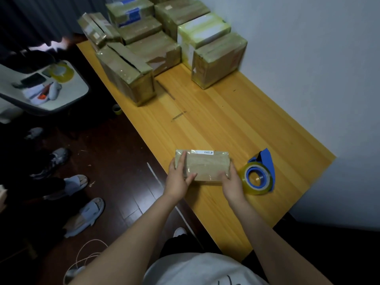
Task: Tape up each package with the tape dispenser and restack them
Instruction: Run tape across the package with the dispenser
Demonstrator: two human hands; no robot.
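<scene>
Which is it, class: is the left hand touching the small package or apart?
Touching. The head view shows the left hand with its fingers laid over the left end of the small package and its thumb on the near edge.

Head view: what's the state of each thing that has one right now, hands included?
small package: lying flat on the table, glossy with tape, held at both ends.
left hand: grips the package's left end.
right hand: grips the package's near right corner.
tape dispenser: on its side right of the package, roll loaded, not held.
stacked packages: piled at the table's far end, taped.
</scene>
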